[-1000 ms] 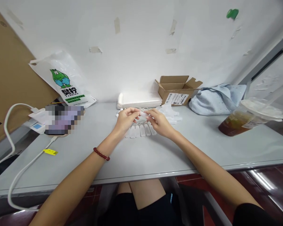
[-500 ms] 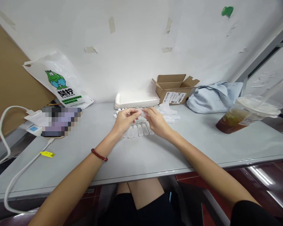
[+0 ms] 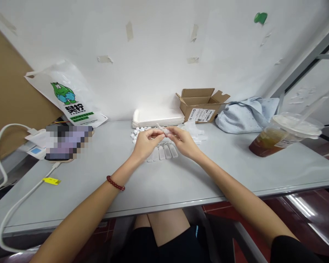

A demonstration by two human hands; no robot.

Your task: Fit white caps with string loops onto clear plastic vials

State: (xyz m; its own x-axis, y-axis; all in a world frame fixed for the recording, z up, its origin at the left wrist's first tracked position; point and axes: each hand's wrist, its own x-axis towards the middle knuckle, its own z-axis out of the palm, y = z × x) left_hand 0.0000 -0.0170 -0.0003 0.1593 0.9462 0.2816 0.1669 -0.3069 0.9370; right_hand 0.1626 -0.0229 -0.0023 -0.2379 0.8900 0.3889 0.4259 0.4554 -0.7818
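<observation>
My left hand [image 3: 147, 144] and my right hand [image 3: 184, 141] meet over the middle of the desk. Between their fingertips both pinch a small translucent white piece [image 3: 164, 130], too small to make out fully. Just below the hands lies a row of several flat, frosted clear tags [image 3: 167, 152], each with a rounded end, partly covered by the left hand. Small white round caps [image 3: 134, 134] are gathered behind my left fingers. To the right of my right hand lie some clear plastic pieces [image 3: 193, 129].
A white stack of flat packs [image 3: 157, 117] and an open cardboard box [image 3: 199, 106] stand against the wall. On the right are a light blue cloth bag [image 3: 246, 115] and a tilted drink cup [image 3: 276, 137]. A phone [image 3: 72, 142] with a white cable [image 3: 22, 199] sits left, beside a plastic bag [image 3: 68, 96].
My hands have turned slightly inward, and the small piece now shows between the fingertips at a different angle. The view has shifted slightly; nothing else has visibly moved.
</observation>
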